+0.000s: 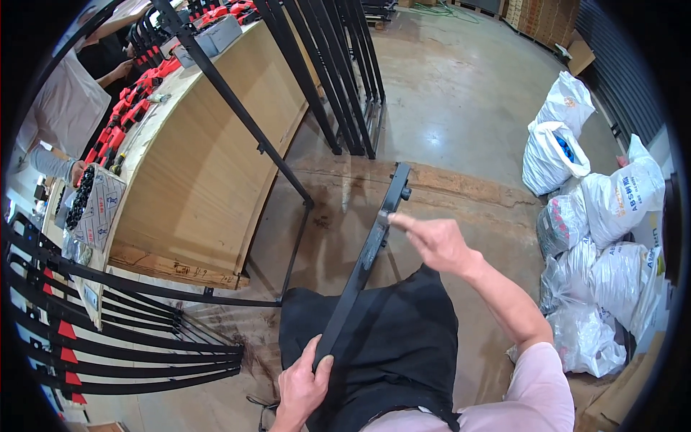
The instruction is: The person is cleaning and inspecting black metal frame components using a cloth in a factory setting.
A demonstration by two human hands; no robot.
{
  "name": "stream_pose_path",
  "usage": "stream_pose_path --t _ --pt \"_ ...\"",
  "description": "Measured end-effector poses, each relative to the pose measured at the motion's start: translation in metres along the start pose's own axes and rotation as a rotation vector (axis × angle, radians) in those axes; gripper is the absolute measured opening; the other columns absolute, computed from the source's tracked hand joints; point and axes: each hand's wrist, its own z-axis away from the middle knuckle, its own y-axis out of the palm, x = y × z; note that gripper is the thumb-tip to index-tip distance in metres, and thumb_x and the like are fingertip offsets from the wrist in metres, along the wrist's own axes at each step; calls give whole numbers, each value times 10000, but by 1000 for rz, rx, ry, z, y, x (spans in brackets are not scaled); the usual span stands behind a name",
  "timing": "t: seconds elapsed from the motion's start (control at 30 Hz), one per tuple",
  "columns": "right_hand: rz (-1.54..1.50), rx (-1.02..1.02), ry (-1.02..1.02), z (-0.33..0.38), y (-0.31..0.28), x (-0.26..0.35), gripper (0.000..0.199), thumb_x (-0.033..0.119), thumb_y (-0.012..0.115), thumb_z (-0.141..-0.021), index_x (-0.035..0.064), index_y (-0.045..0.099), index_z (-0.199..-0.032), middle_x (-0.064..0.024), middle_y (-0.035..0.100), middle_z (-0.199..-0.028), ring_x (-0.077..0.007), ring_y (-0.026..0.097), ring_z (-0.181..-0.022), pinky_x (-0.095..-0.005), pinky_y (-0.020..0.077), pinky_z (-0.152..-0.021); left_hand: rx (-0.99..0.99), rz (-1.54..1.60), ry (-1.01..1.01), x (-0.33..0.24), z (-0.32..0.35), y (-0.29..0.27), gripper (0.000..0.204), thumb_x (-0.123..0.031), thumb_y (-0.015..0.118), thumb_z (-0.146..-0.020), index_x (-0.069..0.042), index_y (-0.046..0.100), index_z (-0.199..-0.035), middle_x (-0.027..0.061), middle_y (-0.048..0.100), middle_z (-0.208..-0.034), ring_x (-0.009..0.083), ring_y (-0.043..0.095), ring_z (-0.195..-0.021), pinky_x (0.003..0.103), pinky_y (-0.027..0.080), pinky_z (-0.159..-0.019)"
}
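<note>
A long black square metal bar (350, 294) slants up and away from me over the dark apron on my lap. My left hand (301, 389) is wrapped round its near end. Small dark fittings, among them a round knob (406, 193), stick out near the far end. Midway along its upper face lies a greyish, scuffed-looking patch (372, 245). My right hand (435, 243) is closed, with its fingertips at the bar just beyond that patch. A small pale bit shows at those fingertips, too small to name.
To the left stands a wooden workbench (209, 144) with red-and-black parts (129, 108) and an open box of small black pieces (97, 198). Black metal frames (144, 353) lean around it. White sacks (622, 194) are piled at right. Another person (65, 108) stands behind the bench.
</note>
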Motion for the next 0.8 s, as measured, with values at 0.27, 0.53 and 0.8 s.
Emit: stream_pose_path --t 0.27,0.53,0.8 --pt "37 -17 21 -2 3 -3 494 32 633 -958 152 653 -1436 -137 791 -1084 -345 762 -860 -431 602 -716 12 13 -11 -2 -1 0 508 -328 702 -1021 -119 608 -1474 235 781 -1018 450 759 -933 491 606 -792" --pt "79 -67 46 2 5 -12 512 31 662 -939 166 653 -1432 -155 756 -900 -356 719 -726 -441 556 -615 31 4 -37 -2 -3 -1 510 -332 693 -1026 -120 603 -1482 242 779 -1048 445 761 -958 490 608 -803" --pt "56 -9 45 5 -3 1 484 42 658 -942 162 669 -1411 -154 764 -890 -358 728 -737 -450 569 -631 -4 31 11 5 -1 4 509 -327 695 -1024 -122 602 -1481 245 777 -1061 447 759 -967 497 605 -809"
